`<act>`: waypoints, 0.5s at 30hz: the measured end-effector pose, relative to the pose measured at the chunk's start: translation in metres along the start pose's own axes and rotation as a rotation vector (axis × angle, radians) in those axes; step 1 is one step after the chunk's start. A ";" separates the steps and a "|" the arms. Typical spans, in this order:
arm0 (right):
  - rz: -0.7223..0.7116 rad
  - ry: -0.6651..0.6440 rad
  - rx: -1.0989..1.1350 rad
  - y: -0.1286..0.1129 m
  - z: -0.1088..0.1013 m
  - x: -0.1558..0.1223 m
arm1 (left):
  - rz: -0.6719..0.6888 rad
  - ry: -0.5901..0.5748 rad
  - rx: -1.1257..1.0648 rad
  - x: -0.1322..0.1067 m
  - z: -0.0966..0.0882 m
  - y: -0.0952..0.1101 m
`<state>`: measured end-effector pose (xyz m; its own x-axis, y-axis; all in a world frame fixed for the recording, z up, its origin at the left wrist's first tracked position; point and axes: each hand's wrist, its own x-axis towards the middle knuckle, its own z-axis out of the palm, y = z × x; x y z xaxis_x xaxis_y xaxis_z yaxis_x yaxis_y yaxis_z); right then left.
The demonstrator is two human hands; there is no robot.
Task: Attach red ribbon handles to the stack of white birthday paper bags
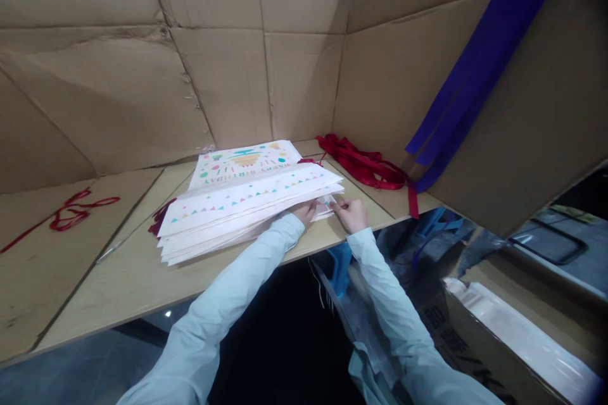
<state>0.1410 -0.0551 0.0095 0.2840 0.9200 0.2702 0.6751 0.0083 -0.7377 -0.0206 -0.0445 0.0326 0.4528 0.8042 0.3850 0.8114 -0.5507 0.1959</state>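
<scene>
Cardboard sheets stand behind tabletop. Stack of flat printed paper bags lies on tabletop, fanned slightly. Left hand and right hand grasp stack's near edge, side by side. Blue strips hang right of stack; red ribbon lies just behind-right; red cord lies well left.

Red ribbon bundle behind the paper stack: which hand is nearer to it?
Right. The right hand is at the front edge of the paper stack, below the red ribbon bundle; the left hand is farther left along that edge.
</scene>
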 end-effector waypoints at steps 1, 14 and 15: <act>0.003 0.008 -0.019 0.000 0.000 0.000 | 0.000 0.001 0.000 0.000 0.000 0.000; -0.087 -0.085 0.431 0.017 0.013 0.013 | 0.081 -0.068 -0.138 0.004 0.018 -0.009; -0.088 -0.071 0.430 0.016 0.013 0.013 | 0.081 -0.058 -0.137 0.004 0.017 -0.009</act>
<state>0.1471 -0.0385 -0.0070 0.1803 0.9331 0.3112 0.3457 0.2361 -0.9082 -0.0197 -0.0330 0.0174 0.5385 0.7652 0.3529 0.7153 -0.6364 0.2885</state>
